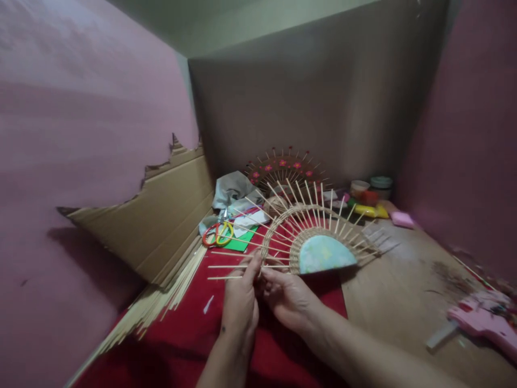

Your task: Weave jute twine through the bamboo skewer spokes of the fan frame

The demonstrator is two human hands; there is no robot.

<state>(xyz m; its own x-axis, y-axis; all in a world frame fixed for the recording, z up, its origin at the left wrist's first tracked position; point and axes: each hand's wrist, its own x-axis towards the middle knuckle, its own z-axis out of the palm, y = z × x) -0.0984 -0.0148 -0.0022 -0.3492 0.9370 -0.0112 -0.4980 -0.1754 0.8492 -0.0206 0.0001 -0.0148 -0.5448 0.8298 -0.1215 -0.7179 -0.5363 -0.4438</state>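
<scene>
A half-round fan of thin wooden sticks (323, 213), with woven twine bands, stands tilted in front of me. At its centre is a pale blue patterned half-disc (327, 254). My left hand (241, 293) is closed, its thumb and fingers gripping the lower left end of the outer twine band (267, 240) and the sticks there. Right beside it, my right hand (288, 296) is also closed, pinching the twine at that same end. Its fingertips are partly hidden, and the strand between them is hard to see.
Scissors (218, 235) lie on green paper (242, 241) beyond the left hand. Loose sticks (161, 307) and torn cardboard (173, 215) line the left. A flowered fan (283, 164) leans at the back. A pink glue gun (480, 318) lies right of the red cloth (181, 345).
</scene>
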